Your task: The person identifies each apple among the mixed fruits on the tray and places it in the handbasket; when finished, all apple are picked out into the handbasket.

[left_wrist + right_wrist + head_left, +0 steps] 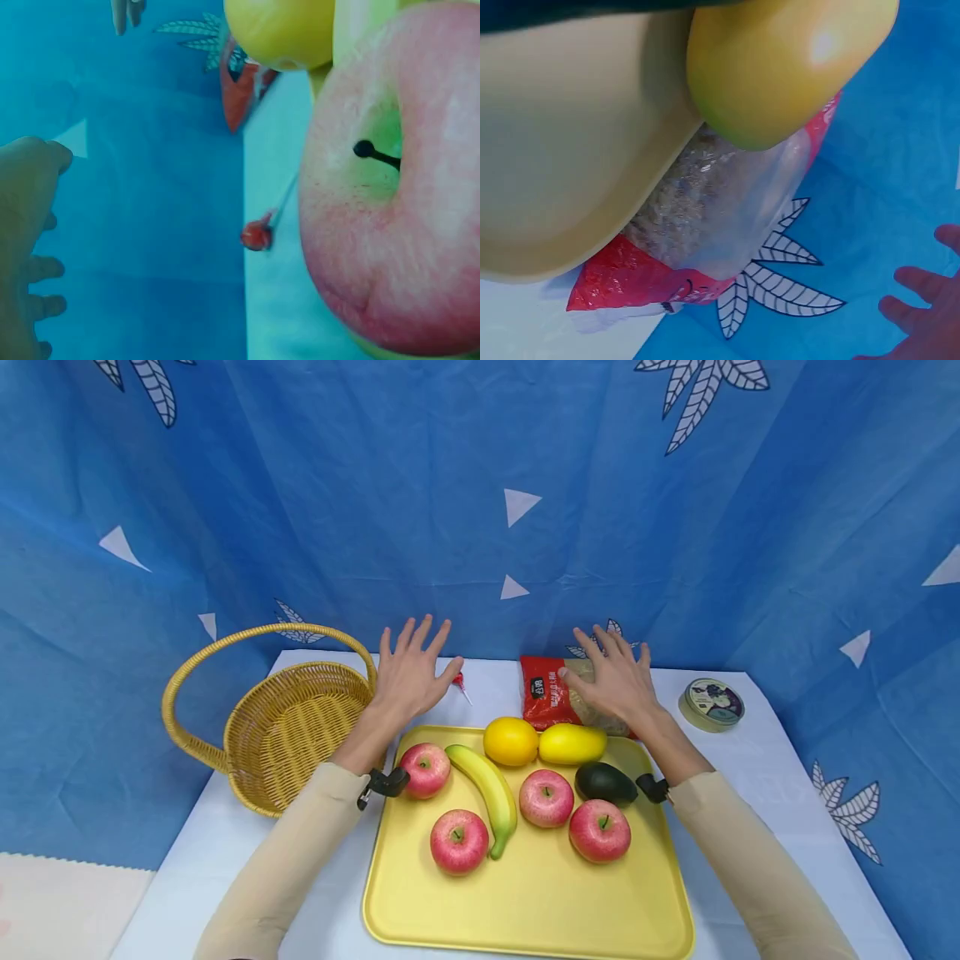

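Golden woven basket [249, 747] stands beside the left hand [409, 675], glossy packet [538, 695] near the right hand [618, 680], both hands spread.

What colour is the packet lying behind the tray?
The packet is red with a see-through section; it shows best in the head view.

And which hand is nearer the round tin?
Right. The right hand is a little left of the tin; the left hand is much farther left, near the basket.
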